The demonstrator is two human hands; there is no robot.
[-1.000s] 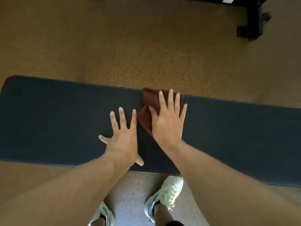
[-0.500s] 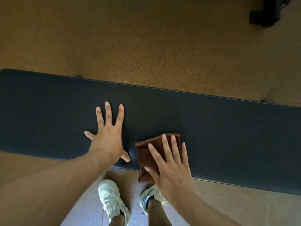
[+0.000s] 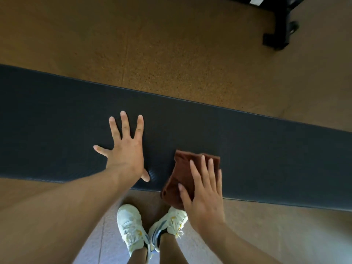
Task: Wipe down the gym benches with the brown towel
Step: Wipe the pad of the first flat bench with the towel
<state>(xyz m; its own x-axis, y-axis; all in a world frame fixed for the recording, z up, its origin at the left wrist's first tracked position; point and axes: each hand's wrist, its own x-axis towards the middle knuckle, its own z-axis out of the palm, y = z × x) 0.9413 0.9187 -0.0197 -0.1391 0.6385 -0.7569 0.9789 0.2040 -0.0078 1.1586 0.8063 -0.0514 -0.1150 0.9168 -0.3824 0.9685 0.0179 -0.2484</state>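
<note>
A long dark padded gym bench [image 3: 257, 149] runs across the view from left to right. The folded brown towel [image 3: 177, 176] lies at the bench's near edge and hangs partly over it. My right hand [image 3: 204, 189] presses flat on the towel with its fingers spread over the cloth. To its left, my left hand [image 3: 126, 149] rests flat on the bare bench pad, fingers splayed, holding nothing.
Speckled tan floor [image 3: 152, 44] lies beyond the bench. A black equipment frame with a foot [image 3: 278, 33] stands at the top right. My two white sneakers [image 3: 131, 229] stand on the floor just in front of the bench.
My right hand has drawn the towel from the bench's far edge to its near edge, then shifted it slightly right. The left hand stays planted on the pad.
</note>
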